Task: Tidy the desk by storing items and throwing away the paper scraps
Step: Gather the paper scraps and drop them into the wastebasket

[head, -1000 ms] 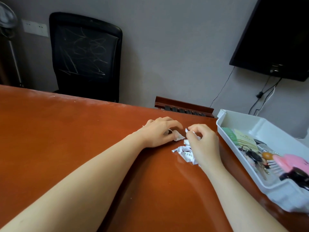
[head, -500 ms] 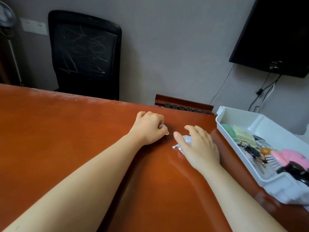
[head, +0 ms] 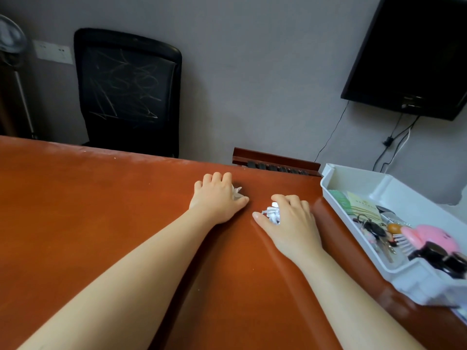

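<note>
Desk (head: 101, 223): left hand (head: 217, 200), right hand (head: 293, 223) grip scraps (head: 271, 214).

The left hand (head: 217, 202) and right hand (head: 294, 223) are bare, as are both forearms (head: 141, 269) up to the frame edge; the visible fingernails are short, rounded and plain
</note>
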Action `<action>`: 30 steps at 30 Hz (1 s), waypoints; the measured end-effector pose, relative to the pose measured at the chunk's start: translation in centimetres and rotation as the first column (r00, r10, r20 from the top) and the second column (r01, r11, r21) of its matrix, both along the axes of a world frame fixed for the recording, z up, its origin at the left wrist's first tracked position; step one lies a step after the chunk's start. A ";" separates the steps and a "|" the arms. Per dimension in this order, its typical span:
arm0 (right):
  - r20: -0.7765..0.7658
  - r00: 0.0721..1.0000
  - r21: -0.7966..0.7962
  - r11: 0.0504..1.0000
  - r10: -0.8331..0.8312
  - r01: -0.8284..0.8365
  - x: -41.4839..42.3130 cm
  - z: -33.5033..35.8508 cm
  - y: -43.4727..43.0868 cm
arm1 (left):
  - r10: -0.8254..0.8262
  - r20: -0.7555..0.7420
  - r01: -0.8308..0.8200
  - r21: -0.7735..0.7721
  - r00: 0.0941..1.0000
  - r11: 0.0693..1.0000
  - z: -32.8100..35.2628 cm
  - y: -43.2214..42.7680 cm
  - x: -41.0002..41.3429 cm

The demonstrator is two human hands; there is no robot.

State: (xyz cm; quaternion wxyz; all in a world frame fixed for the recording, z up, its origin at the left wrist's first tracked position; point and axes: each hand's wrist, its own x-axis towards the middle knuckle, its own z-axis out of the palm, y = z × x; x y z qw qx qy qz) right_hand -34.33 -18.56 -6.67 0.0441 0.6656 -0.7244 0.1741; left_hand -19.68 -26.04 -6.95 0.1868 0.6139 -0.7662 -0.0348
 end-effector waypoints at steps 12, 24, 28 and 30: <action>-0.098 0.995 -0.081 0.996 0.012 -0.020 0.4 0.6 -0.1 | -0.136 -0.133 0.126 -0.080 0.982 0.989 0.4 0.6 -0.2; 0.134 0.981 -0.137 0.983 0.140 -0.122 -0.2 0.0 -0.9 | -0.209 -0.095 0.192 -0.159 0.973 0.968 0.8 0.9 -0.2; 0.358 0.922 -0.195 0.977 0.151 -0.085 -0.7 0.1 -1.2 | -0.229 -0.181 0.202 -0.156 0.956 0.967 0.8 0.9 0.0; 0.451 0.877 -0.224 0.972 0.167 -0.070 -0.9 0.3 -1.1 | -0.223 -0.314 0.170 -0.188 0.923 0.967 0.8 1.0 0.3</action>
